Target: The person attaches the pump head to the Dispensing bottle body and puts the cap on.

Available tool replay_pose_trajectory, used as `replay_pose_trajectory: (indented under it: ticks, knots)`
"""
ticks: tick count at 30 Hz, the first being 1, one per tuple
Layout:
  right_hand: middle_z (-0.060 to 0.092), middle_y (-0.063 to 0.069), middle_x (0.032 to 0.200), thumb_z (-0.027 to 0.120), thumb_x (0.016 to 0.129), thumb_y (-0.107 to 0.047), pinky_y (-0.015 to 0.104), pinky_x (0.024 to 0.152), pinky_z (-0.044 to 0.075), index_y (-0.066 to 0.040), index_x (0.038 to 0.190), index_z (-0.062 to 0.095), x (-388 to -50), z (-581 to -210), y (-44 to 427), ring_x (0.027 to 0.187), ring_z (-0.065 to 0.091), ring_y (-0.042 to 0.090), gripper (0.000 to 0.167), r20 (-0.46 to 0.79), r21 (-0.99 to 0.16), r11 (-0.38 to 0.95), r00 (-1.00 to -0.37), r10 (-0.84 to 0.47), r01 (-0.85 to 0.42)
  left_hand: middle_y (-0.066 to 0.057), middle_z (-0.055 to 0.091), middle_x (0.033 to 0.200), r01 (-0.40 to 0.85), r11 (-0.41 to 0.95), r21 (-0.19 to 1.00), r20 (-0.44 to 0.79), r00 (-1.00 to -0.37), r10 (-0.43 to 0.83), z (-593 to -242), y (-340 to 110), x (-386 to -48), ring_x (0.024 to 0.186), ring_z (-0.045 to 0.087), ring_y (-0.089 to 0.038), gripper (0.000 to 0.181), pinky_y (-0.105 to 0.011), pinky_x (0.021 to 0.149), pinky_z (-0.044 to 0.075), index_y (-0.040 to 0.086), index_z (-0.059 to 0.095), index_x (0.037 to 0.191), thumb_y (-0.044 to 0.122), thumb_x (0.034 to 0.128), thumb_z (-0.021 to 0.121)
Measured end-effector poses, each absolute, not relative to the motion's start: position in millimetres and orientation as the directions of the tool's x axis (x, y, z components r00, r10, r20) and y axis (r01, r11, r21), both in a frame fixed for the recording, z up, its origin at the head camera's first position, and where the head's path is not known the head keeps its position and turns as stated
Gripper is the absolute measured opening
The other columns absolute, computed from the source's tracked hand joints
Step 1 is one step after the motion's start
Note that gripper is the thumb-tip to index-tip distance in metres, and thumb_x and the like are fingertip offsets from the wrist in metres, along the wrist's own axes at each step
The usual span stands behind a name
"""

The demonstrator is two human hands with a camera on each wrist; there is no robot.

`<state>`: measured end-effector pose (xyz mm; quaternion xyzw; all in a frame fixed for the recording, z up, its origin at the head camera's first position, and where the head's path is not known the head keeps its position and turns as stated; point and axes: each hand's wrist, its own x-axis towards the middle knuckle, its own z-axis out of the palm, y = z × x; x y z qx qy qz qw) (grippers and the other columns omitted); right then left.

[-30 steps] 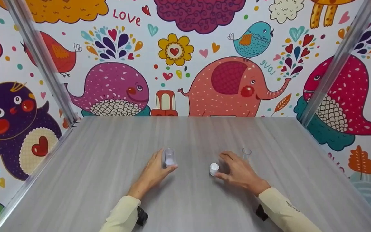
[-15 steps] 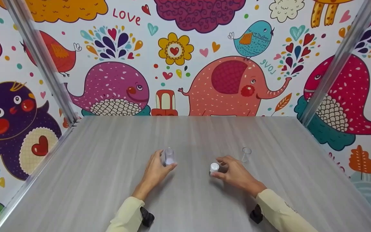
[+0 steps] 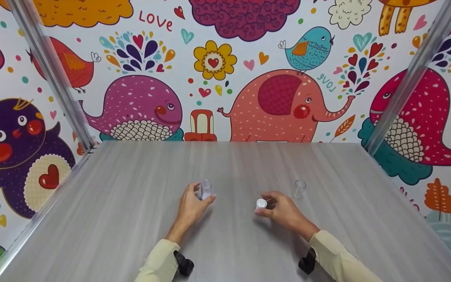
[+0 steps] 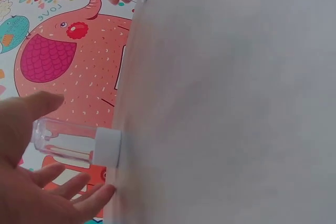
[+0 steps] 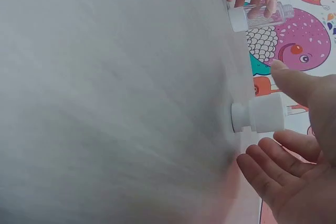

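Note:
A small clear bottle (image 3: 206, 190) with a white base stands upright on the table; its threaded neck shows bare in the right wrist view. My left hand (image 3: 193, 201) curves around it, and in the left wrist view gaps show between the bottle (image 4: 68, 140) and both thumb and fingers. A white stepped piece (image 3: 261, 204), like a bottle's pump top, stands to the right. Around that piece my right hand (image 3: 286, 211) is spread. In the right wrist view the thumb is apart from the white piece (image 5: 268, 113); whether the index finger touches it, I cannot tell.
A clear, round-rimmed cover (image 3: 300, 188) stands behind the right hand. The grey wood-grain table (image 3: 225, 243) ends at a wall with printed animals (image 3: 143, 105). Metal posts (image 3: 392, 102) rise at the table's far corners.
My right thumb and fingers have come in closer around the white piece. Both forearms have shifted slightly inward. The bottle and the clear cover stand where they were.

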<state>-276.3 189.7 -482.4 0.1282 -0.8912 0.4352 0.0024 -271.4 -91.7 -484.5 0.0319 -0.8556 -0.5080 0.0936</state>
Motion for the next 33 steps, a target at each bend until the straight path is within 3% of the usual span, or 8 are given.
replay_pose_trajectory:
  ticks: [9, 13, 22, 33]
  knots:
    - [0.073, 0.017, 0.109, 0.086, 0.076, -0.015, 0.024, 0.079, 0.052, 0.006, 0.122, 0.064, -277.2, -484.7, 190.7, 0.099, 0.070, 0.027, 0.055, 0.095, -0.825, 0.532, -0.975, -0.200, -0.189, -0.026, 0.061, 0.131, 0.063, 0.436, 0.898, 0.155, -0.972, -0.178, -486.2, -85.7, -274.1, 0.114, 0.063, -0.039, 0.058, -0.051, 0.095, 0.052, -0.003, 0.052, 0.133, 0.018, 0.0854, 0.077]
    - [0.073, 0.021, 0.109, 0.085, 0.077, -0.011, 0.020, 0.076, 0.050, 0.008, 0.122, 0.064, -277.9, -485.3, 190.0, 0.097, 0.070, 0.026, 0.053, 0.097, -0.849, 0.492, -0.972, -0.214, -0.193, -0.027, 0.059, 0.134, 0.084, 0.405, 0.911, 0.163, -0.973, -0.165, -488.6, -83.9, -277.5, 0.119, 0.060, -0.043, 0.060, -0.053, 0.097, 0.050, -0.002, 0.051, 0.135, 0.015, 0.0846, 0.078]
    - [0.072, 0.025, 0.108, 0.083, 0.077, -0.002, 0.018, 0.075, 0.049, 0.011, 0.121, 0.063, -276.1, -486.9, 188.2, 0.096, 0.069, 0.026, 0.050, 0.103, -0.882, 0.429, -0.969, -0.222, -0.192, -0.025, 0.060, 0.133, 0.061, 0.351, 0.934, 0.128, -0.977, -0.169, -492.3, -82.7, -278.4, 0.121, 0.061, -0.041, 0.052, -0.051, 0.098, 0.051, -0.001, 0.052, 0.135, 0.010, 0.0889, 0.073]
    - [0.074, 0.022, 0.102, 0.083, 0.073, 0.002, 0.019, 0.076, 0.050, 0.008, 0.110, 0.069, -277.5, -495.2, 182.6, 0.092, 0.070, 0.023, 0.041, 0.103, -0.870, 0.467, -0.986, -0.135, -0.155, -0.024, 0.064, 0.126, 0.039, 0.355, 0.934, 0.112, -0.976, -0.188, -492.7, -84.4, -277.9, 0.120, 0.062, -0.038, 0.043, -0.050, 0.102, 0.049, -0.002, 0.056, 0.131, 0.010, 0.0915, 0.070]
